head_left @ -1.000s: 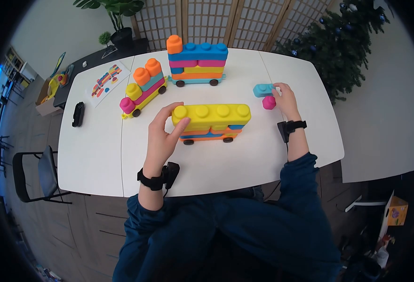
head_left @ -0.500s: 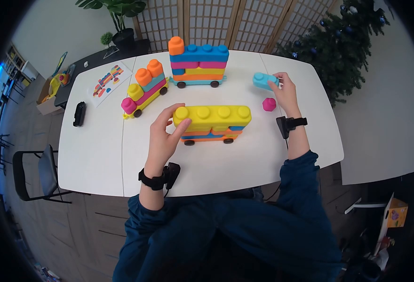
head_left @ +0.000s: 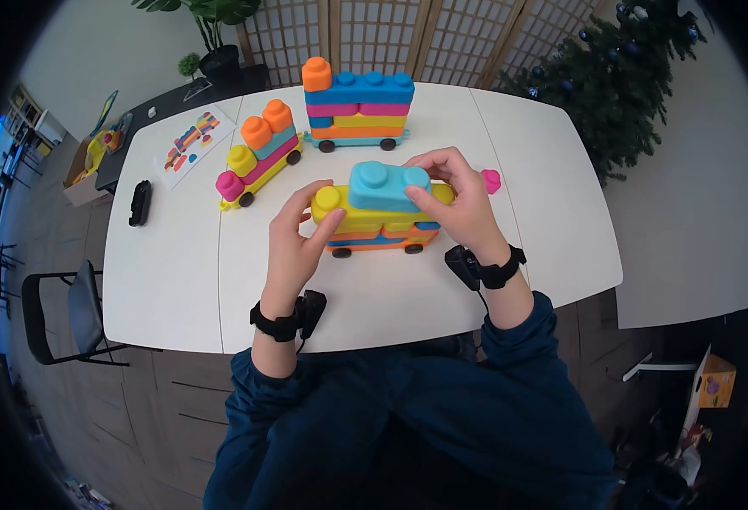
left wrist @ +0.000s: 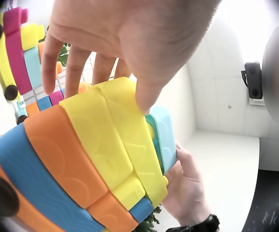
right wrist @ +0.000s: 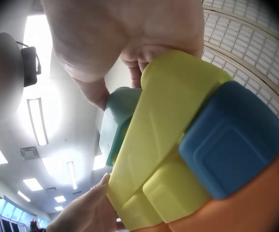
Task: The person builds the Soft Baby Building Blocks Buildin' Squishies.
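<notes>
In the head view a wheeled stack of toy blocks [head_left: 378, 247] stands on the table, topped by a long yellow block [head_left: 365, 220]. My left hand [head_left: 293, 246] grips that yellow block at its left end, thumb in front and fingers behind. With my right hand [head_left: 469, 212] I hold a light blue two-stud block [head_left: 378, 191] by its right end, over the middle of the yellow one. A narrow gap shows between light blue block [left wrist: 164, 137] and yellow block [left wrist: 134, 140] in the left wrist view. Right of my right hand lies a small pink block [head_left: 492, 181].
Behind the stack stands a tall block wagon [head_left: 359, 110] on wheels. A lower wagon [head_left: 263, 170] with orange blocks joins it at the left. A picture sheet [head_left: 189, 157] and a black object [head_left: 140, 204] lie on the table's left side.
My right hand has lifted the light blue block from the table's right side and carried it left and nearer, over the yellow block. The left hand has kept its grip; the pink block stays behind.
</notes>
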A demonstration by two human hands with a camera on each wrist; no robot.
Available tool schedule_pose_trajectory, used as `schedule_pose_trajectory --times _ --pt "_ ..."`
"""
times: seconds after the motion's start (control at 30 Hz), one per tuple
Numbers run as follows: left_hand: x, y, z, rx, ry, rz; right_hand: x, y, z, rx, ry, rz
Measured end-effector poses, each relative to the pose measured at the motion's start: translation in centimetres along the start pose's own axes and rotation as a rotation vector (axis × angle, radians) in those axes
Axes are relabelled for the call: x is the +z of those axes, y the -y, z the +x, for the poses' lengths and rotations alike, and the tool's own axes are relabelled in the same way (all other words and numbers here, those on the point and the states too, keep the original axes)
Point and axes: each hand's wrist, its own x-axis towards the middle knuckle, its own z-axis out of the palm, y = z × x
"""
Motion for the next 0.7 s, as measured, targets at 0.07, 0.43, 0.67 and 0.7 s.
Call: schedule_pose_trajectory --times 0.07,0.43,0.67,0.7 --pt "0.1 0.1 -0.1 0.004 -0.013 -0.017 0.0 -0.1 -0.1 -0.012 -0.005 -0.006" --pt "0.1 -0.1 0.0 0.004 -0.008 0.037 -0.5 -0.6 -0.6 0.045 0.059 -0.024" --pt "-0.1 0.5 0.1 0.022 -0.003 0.013 -8.2 -5.5 -0.5 -0.040 -0.119 -0.532" --pt "0.0 0.3 0.1 0.026 0.001 0.011 -9.4 -7.1 -0.9 0.092 -0.123 -0.692"
